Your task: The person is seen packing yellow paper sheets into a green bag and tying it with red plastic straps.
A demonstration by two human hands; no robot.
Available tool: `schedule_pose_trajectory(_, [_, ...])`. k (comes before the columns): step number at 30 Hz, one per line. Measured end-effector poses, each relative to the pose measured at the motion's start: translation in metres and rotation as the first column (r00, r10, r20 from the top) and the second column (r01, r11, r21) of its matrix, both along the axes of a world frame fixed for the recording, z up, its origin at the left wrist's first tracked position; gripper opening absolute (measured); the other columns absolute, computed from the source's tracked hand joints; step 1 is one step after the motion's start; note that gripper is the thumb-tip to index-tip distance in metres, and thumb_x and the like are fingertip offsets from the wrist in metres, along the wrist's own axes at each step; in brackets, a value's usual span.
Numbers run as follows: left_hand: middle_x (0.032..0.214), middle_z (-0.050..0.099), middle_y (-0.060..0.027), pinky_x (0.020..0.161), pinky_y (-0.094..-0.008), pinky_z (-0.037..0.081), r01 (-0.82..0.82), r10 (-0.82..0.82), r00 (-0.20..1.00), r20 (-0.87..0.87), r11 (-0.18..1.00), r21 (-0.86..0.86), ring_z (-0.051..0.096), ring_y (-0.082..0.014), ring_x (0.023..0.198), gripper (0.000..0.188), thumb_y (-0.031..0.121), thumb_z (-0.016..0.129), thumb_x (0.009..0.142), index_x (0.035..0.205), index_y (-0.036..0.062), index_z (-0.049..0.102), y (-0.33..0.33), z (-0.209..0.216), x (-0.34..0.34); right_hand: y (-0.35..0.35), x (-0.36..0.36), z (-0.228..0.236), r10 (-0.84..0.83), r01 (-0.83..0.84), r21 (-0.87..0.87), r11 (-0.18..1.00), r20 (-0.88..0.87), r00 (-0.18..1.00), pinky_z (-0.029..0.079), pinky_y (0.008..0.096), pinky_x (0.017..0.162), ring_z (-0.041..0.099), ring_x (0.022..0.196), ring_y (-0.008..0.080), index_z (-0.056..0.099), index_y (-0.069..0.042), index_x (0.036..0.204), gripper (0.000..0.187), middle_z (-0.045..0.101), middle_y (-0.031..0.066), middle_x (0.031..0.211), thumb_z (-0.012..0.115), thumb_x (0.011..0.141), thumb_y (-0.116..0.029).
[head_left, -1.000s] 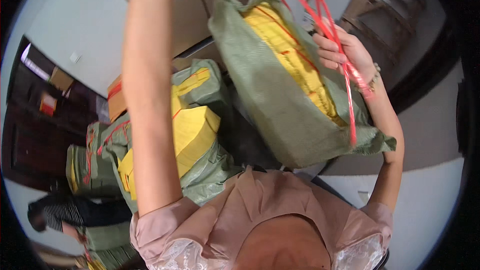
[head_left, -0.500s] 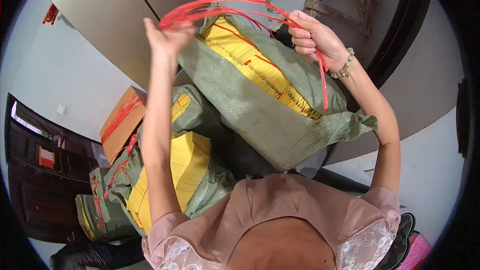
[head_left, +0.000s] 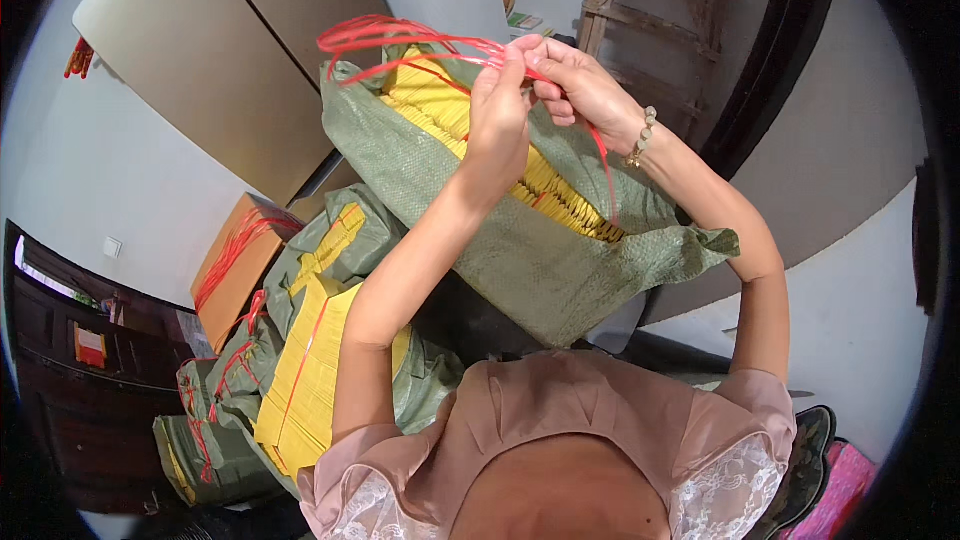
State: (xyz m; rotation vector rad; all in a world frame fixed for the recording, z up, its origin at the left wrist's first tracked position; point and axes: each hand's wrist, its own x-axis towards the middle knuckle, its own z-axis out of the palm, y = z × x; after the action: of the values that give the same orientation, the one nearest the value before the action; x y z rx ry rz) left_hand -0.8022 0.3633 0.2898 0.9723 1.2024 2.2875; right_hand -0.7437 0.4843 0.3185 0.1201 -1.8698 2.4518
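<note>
Pinching looped, glossy red strands (head_left: 365, 32), left hand (head_left: 499, 122) and right hand (head_left: 588, 90), both closed, meet over a coarsely woven green sack (head_left: 510, 252).

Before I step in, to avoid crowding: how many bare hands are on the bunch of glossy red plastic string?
2: the left hand and the right hand, close together on the glossy red plastic string, over the open green woven sack. None seems hidden.

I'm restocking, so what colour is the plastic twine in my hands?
The plastic twine is red, seen in the head view.
</note>
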Motion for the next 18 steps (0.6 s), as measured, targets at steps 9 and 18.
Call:
schedule_pose_trajectory(9, [0.121, 0.057, -0.0193, 0.096, -0.0424, 0.046, -0.183, 0.163, 0.975, 0.153, 0.975, 0.125, 0.055, -0.0307, 0.114, 0.029, 0.026, 0.033, 0.105, 0.117, 0.0012, 0.042, -0.003, 0.02, -0.004, 0.021, 0.013, -0.005, 0.089, -0.103, 0.168, 0.98, 0.087, 0.992, 0.045, 0.0158, 0.048, 0.059, 0.062, 0.0026, 0.054, -0.011, 0.088, 0.021, 0.061, -0.0029, 0.075, 0.05, 0.099, -0.029])
schedule_pose_trajectory(18, [0.105, 0.06, -0.0141, 0.092, -0.0436, 0.048, -0.188, 0.14, 0.963, 0.232, 0.961, 0.202, 0.062, -0.0269, 0.097, 0.027, 0.026, 0.035, 0.104, 0.114, 0.0033, 0.044, -0.002, 0.021, -0.016, 0.033, 0.013, -0.015, 0.258, -0.262, 0.057, 0.963, 0.071, 0.963, 0.046, 0.0132, 0.049, 0.058, 0.057, 0.001, 0.057, -0.008, 0.092, 0.021, 0.06, -0.0046, 0.073, 0.05, 0.099, -0.026])
